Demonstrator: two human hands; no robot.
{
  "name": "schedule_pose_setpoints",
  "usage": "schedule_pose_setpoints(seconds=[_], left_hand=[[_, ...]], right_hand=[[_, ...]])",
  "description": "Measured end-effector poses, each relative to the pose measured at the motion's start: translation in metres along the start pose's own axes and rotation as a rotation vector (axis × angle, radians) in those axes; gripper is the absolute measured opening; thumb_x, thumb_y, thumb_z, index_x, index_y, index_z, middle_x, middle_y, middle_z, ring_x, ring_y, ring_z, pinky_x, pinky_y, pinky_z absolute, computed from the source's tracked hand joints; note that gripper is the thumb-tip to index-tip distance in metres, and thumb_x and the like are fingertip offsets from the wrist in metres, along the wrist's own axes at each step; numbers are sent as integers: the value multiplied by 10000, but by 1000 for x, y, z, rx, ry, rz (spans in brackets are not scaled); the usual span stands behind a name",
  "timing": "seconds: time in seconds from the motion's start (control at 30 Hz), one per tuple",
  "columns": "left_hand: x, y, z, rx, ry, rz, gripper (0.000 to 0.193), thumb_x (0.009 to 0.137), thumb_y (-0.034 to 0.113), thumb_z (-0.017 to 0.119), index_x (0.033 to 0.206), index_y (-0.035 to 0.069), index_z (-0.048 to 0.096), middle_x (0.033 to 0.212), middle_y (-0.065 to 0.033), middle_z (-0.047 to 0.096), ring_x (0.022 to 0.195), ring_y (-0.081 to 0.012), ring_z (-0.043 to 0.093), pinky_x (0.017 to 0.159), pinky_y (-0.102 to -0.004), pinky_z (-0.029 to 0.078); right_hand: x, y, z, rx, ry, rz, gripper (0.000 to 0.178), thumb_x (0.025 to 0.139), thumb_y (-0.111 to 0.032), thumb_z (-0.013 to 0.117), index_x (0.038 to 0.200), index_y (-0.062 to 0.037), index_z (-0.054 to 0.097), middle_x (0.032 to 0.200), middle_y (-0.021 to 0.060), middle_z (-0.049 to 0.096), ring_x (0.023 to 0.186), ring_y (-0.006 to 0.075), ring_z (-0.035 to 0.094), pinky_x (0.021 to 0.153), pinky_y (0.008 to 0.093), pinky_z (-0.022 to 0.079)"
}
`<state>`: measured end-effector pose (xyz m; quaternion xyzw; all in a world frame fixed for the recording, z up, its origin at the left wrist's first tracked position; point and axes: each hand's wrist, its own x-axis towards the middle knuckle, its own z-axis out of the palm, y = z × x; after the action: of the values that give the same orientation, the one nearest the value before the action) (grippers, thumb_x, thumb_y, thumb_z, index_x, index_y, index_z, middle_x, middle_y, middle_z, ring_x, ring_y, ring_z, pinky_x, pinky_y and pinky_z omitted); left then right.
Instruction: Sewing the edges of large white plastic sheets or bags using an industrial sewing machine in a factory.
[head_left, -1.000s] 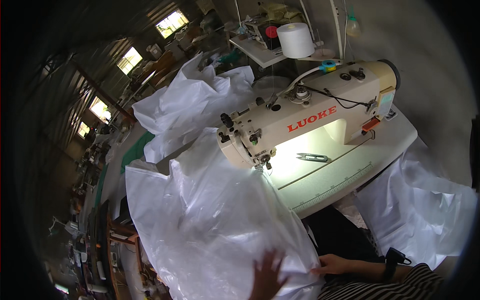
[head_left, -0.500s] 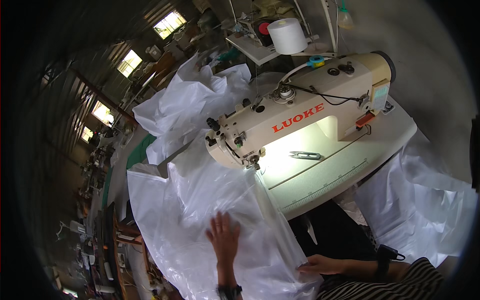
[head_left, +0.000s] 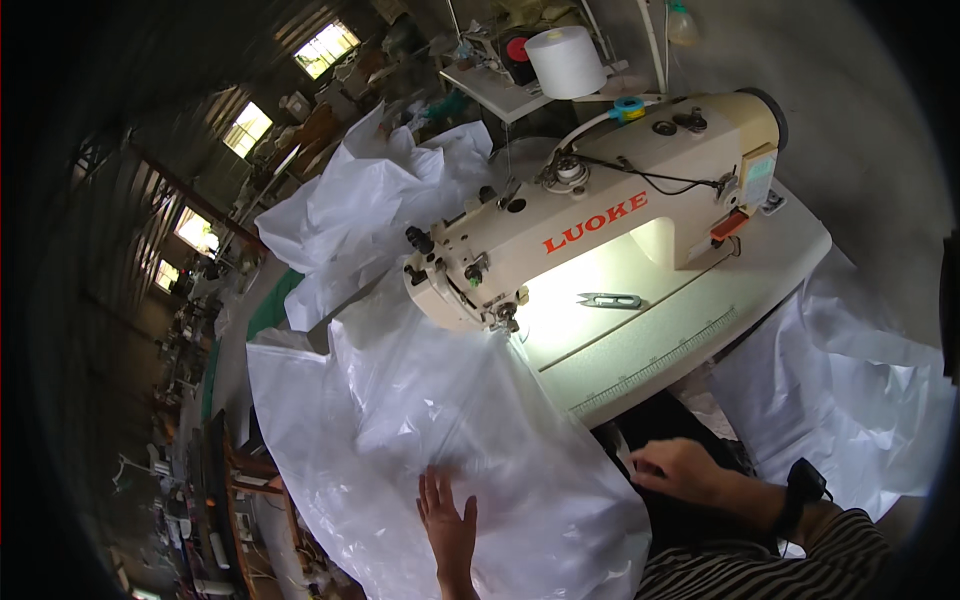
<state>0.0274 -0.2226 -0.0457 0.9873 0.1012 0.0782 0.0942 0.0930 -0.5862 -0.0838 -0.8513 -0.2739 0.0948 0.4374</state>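
A large, shiny white plastic-like sheet (head_left: 400, 400) runs out from under the needle end of a cream sewing machine (head_left: 600, 215) and drapes toward me. My left hand (head_left: 447, 520) lies flat on it, fingers stretched. Just off the sheet's right edge, my right hand (head_left: 680, 470) hovers above my dark-clothed lap with its fingers curled in. Whether anything is between those fingers is hidden. Small thread snips (head_left: 610, 300) rest on the lit machine bed (head_left: 660, 345), below the machine's arm.
More white sheeting (head_left: 390, 190) is heaped behind the machine, and another pile (head_left: 830, 400) hangs at the right. A white thread cone (head_left: 565, 62) stands at the back. A blue tape measure (head_left: 628, 108) sits on top of the machine.
My right hand has let go of the sheet's edge and moved up and to the right. My left hand has slid slightly toward me over the sheet. The view has shifted a little.
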Motion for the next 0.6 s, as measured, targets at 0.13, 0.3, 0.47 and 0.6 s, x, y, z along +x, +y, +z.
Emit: schedule_pose_setpoints(seconds=[0.13,0.3,0.47,0.6], left_hand=[[-19,47,-20,-43,-127,188,714,861,212,730,1476,83,391,1528,-166,388,1413,-366,363,1155,-541,273],[-73,84,-26,-508,-387,342,474,907,167,698,1352,73,563,1302,-164,632,1222,-343,589,1020,-413,484],[-94,4,-70,-323,-576,115,479,909,244,707,1323,49,567,1278,-174,635,1167,-343,608,970,-423,507],[-66,13,-123,73,-542,-36,439,921,322,682,1245,35,613,1228,-160,664,1115,-327,640,932,-420,524]], right_hand=[[50,-25,-17,-162,120,-206,267,861,-311,729,1040,-119,683,865,33,653,794,214,650,734,333,495],[101,-49,14,-451,419,-441,190,862,-265,723,983,-124,687,1019,15,648,1052,209,628,1001,444,421],[124,-33,13,-402,336,-475,93,879,-214,699,914,-131,674,1063,-15,648,1134,183,609,1114,510,343],[140,-29,-8,-330,359,-486,69,875,-179,699,850,-140,648,1075,-29,663,1132,167,620,1114,503,350]])
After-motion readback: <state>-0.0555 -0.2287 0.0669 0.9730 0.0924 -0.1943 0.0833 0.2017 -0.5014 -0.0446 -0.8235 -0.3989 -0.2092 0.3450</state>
